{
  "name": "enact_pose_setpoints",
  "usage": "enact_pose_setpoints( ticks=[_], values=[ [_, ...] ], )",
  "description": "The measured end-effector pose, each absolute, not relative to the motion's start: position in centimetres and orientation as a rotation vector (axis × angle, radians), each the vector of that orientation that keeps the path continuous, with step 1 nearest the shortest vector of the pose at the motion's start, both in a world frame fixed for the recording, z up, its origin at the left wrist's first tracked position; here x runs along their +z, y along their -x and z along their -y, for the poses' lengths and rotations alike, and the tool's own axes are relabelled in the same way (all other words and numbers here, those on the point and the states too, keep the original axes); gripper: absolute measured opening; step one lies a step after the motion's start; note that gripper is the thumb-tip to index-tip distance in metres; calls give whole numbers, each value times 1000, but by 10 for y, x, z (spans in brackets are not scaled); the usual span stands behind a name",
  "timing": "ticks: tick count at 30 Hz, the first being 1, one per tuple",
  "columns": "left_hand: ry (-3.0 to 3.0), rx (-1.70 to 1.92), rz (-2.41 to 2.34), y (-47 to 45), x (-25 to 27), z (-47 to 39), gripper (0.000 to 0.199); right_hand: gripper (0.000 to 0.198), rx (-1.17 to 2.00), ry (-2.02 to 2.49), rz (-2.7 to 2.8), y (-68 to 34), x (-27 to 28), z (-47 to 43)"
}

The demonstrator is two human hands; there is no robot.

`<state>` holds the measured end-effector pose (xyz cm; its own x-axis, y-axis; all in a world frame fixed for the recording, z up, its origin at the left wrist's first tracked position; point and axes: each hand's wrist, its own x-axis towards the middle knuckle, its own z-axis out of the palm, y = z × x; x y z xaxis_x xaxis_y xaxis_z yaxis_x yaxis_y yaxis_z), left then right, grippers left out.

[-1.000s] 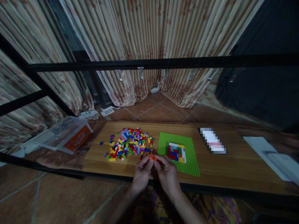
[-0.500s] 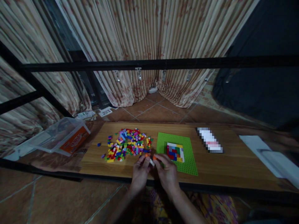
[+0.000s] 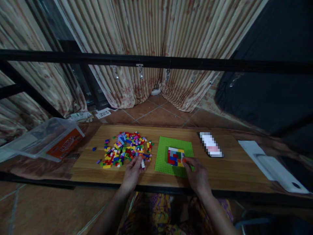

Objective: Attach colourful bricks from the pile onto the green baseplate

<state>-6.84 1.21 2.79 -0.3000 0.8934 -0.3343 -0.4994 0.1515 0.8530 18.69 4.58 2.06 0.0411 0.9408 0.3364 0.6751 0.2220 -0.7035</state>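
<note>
The hands have parted since a moment ago, when they met in front of the person over a small orange piece. The left hand (image 3: pixel 132 173) now rests at the near edge of the loose brick pile (image 3: pixel 124 152), its fingers pinching a small white brick (image 3: pixel 143 164). The right hand (image 3: pixel 197 176) has moved onto the green baseplate (image 3: pixel 163 153), fingertips pressing an orange brick (image 3: pixel 184 160) against the lower right corner of the brick mosaic (image 3: pixel 175 156).

multicoloured brick panel (image 3: pixel 176 156) on green baseplate (image 3: pixel 163 154)
</note>
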Motion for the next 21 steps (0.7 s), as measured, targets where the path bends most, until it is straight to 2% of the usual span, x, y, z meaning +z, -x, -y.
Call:
enact_pose_setpoints(
  ticks=[9,21],
  values=[
    [-535,1461,-1221,72,14,-12,39,23,303,1414,1979,-184,14,-60],
    [-553,1433,-1190,73,11,-13,41,23,290,1366,1975,-184,9,-63]
  ],
)
